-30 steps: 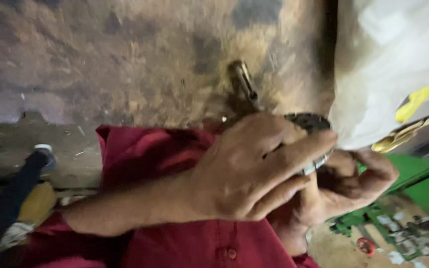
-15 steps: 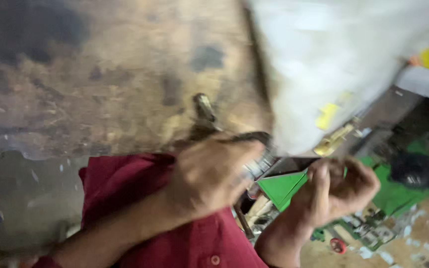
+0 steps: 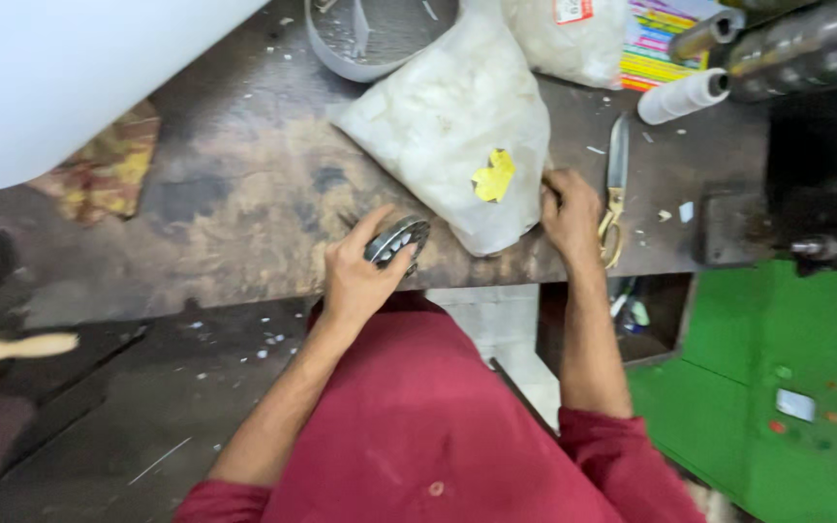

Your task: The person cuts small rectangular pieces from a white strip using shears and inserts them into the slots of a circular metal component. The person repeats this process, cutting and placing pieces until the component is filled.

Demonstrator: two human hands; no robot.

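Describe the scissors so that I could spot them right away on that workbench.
Start at the dark, worn workbench and find the big clear plastic bag of white pieces. Just past the right hand resting at its edge lie the scissors, pointing away from the person. They alone have long steel blades and brass-coloured handles.

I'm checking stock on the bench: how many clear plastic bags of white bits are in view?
2. One bag lies mid-bench with a yellow scrap on it, between the left hand and right hand. A second bag sits behind it at the top edge, partly cropped; others may be hidden.
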